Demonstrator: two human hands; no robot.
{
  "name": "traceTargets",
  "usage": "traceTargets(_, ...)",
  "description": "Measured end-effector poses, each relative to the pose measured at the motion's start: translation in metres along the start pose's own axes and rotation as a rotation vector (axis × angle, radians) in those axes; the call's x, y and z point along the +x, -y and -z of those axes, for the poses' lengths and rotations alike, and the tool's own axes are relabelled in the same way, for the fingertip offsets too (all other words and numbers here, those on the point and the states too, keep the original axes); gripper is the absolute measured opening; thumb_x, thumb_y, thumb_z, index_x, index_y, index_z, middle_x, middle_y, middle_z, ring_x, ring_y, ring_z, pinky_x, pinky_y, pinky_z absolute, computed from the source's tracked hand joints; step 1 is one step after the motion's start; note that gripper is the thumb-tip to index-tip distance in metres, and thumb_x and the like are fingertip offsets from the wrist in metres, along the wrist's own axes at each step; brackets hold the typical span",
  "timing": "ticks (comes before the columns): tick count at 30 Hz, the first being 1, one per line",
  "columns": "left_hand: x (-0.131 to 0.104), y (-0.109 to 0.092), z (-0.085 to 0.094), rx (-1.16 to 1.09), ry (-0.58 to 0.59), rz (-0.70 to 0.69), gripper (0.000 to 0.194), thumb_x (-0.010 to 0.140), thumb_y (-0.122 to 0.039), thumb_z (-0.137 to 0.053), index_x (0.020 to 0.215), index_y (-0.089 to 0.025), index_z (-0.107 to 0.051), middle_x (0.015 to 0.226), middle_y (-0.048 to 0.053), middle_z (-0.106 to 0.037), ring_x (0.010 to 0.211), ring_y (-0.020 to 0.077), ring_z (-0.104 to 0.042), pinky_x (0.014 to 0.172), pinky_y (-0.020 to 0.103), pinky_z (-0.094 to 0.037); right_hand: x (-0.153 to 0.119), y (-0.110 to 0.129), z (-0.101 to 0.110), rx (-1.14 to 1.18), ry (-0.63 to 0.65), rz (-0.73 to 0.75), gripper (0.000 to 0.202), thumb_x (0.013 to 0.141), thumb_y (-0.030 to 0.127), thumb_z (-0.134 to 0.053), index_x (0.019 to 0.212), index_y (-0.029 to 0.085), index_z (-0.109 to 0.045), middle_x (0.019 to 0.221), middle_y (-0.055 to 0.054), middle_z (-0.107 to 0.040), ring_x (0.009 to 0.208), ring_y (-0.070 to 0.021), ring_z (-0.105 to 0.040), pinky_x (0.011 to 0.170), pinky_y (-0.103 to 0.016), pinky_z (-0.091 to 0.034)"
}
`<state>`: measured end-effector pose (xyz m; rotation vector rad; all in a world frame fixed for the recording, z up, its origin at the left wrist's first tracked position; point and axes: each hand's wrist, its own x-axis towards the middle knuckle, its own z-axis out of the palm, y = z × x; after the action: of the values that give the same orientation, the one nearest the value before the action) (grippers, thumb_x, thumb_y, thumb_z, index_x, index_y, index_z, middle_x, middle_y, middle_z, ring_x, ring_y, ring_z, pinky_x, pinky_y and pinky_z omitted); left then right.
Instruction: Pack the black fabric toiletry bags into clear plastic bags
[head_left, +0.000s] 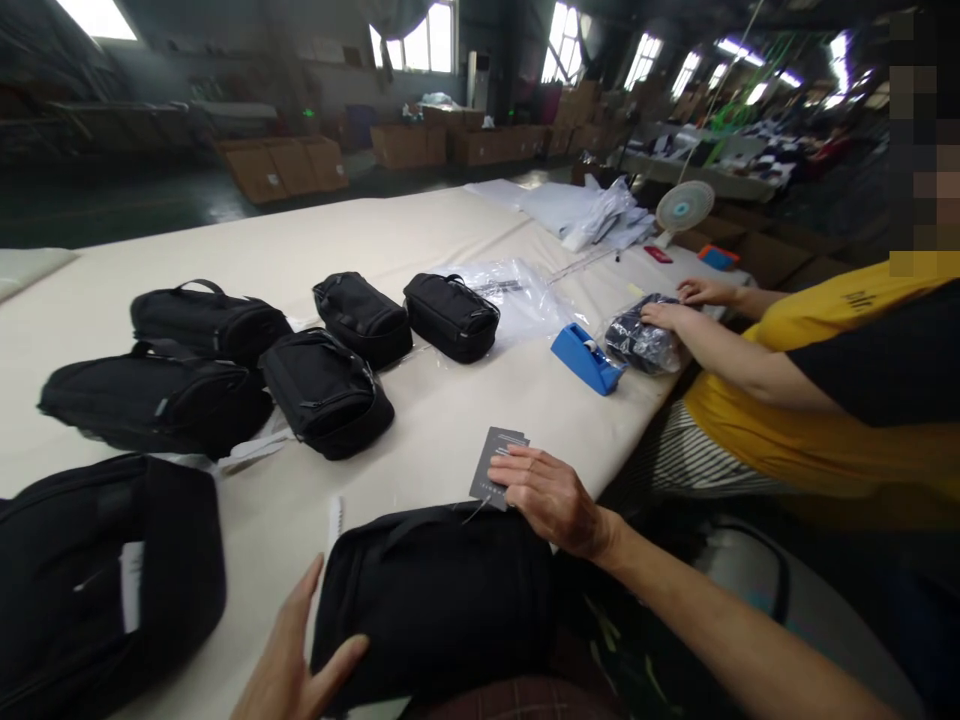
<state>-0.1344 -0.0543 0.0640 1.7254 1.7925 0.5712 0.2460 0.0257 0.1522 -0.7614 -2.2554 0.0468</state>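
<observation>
A black zippered bag (442, 600) lies on the table right in front of me, with a dark grey hang tag (491, 470) on a thin string at its far edge. My left hand (296, 650) grips the bag's left end, thumb over the top and index finger stretched along the side. Fingers pressed together, my right hand (551, 495) holds the hang tag near the bag's far right corner; its thumb is hidden. Left of my left hand sits a larger-looking black bag (180, 560) with a white label.
Several similar black bags, one a black pouch (326, 390), stand farther left on the cream-covered table (450, 430). Clear plastic bags (517, 300) lie beyond a blue tape dispenser (589, 358). At right, a co-worker in yellow handles a plastic-wrapped item (643, 335). A small fan (684, 207) stands behind.
</observation>
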Motion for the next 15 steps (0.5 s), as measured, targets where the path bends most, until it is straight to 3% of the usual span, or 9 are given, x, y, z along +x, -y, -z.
traceTargets(3, 0.019, -0.034, 0.010, 0.164, -0.098, -0.240, 0.076, 0.083, -0.056, -0.055, 0.147, -0.024, -0.030, 0.151, 0.015, -0.041, 0.138, 0.0354, -0.040, 0.114, 0.059, -0.034, -0.025, 0.007, 0.002, 0.053, 0.045, -0.153, 0.021, 0.093, 0.010, -0.048, 0.100, 0.022, -0.064, 0.099, -0.006, -0.075, 0.098, -0.0185, -0.069, 0.098, -0.040, -0.053)
traceTargets(6, 0.044, -0.085, 0.008, 0.224, -0.024, -0.432, 0.058, 0.090, -0.046, -0.051, 0.143, -0.026, -0.039, 0.149, 0.010, -0.047, 0.138, 0.0310, -0.042, 0.114, 0.054, -0.037, -0.039, 0.010, 0.004, 0.202, 0.105, -0.335, 0.018, 0.097, 0.020, -0.048, 0.099, 0.022, -0.066, 0.087, -0.004, -0.073, 0.084, -0.0175, -0.068, 0.082, -0.033, -0.056)
traceTargets(8, 0.061, -0.117, 0.000, 0.244, 0.065, -0.513, 0.054, 0.090, -0.039, -0.051, 0.142, -0.025, -0.042, 0.147, 0.010, -0.049, 0.138, 0.0304, -0.041, 0.114, 0.052, -0.037, -0.038, 0.005, 0.005, 0.305, 0.131, -0.444, 0.020, 0.098, 0.026, -0.049, 0.102, 0.022, -0.068, 0.089, -0.004, -0.072, 0.085, -0.0170, -0.067, 0.081, -0.031, -0.054)
traceTargets(12, 0.077, -0.157, -0.022, 0.299, 0.360, -0.523, 0.046, 0.090, -0.028, -0.048, 0.135, -0.023, -0.051, 0.128, 0.011, -0.065, 0.119, 0.0295, -0.059, 0.103, 0.048, -0.047, -0.021, -0.029, -0.004, 0.449, 0.208, -0.592, 0.027, 0.098, 0.027, -0.046, 0.113, 0.023, -0.068, 0.100, -0.004, -0.070, 0.092, -0.0165, -0.064, 0.087, -0.030, -0.050)
traceTargets(15, 0.074, -0.171, -0.035, 0.332, 0.468, -0.490, 0.038, 0.091, -0.026, -0.045, 0.126, -0.023, -0.058, 0.120, 0.010, -0.068, 0.108, 0.0288, -0.065, 0.096, 0.046, -0.052, -0.014, -0.059, -0.031, 0.585, 0.421, -0.740, 0.030, 0.091, 0.022, -0.052, 0.115, 0.021, -0.069, 0.100, -0.003, -0.070, 0.088, -0.0163, -0.064, 0.084, -0.029, -0.051)
